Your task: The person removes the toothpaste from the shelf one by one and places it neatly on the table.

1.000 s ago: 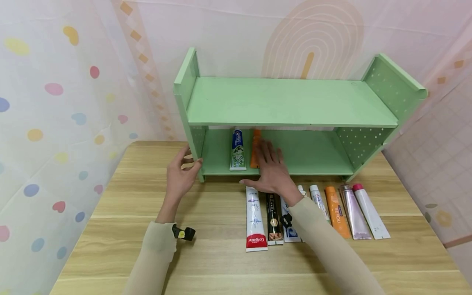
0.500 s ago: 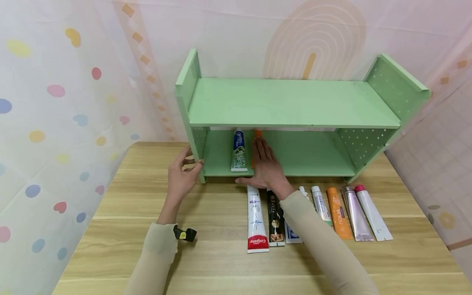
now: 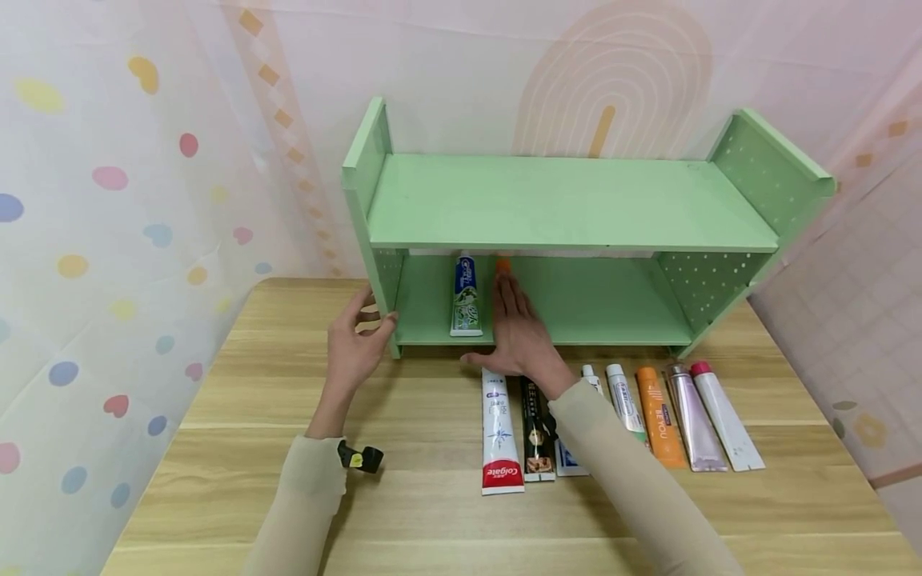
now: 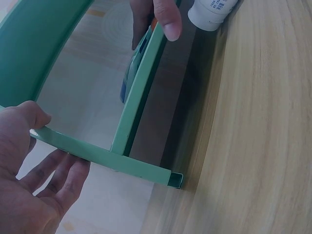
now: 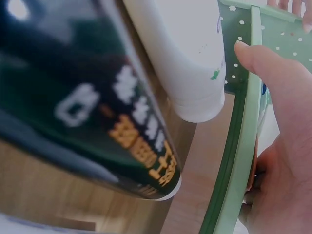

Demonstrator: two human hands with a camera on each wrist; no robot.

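My left hand [image 3: 356,340] grips the left side panel of a green two-tier shelf [image 3: 576,200], thumb in front and fingers behind; the left wrist view shows the panel edge between them. Inside the lower tier, my right hand [image 3: 522,332] lies with straight fingers over an orange tube [image 3: 503,265]. Only the tube's orange top end shows in the head view; the hand hides the rest. To its left, a blue and green toothpaste tube [image 3: 466,300] lies on the lower board. The right thumb points left, just in front of the shelf's front edge.
On the wooden table before the shelf lies a row: a white and red Colgate tube [image 3: 499,440], a black tube [image 3: 536,436], an orange tube [image 3: 660,420], a lilac tube [image 3: 697,420], a white tube with pink cap [image 3: 727,416] and others partly under the right sleeve.
My right hand has shifted slightly left and now covers more of the orange tube, its fingers closer together. The left hand keeps its grip on the side panel.
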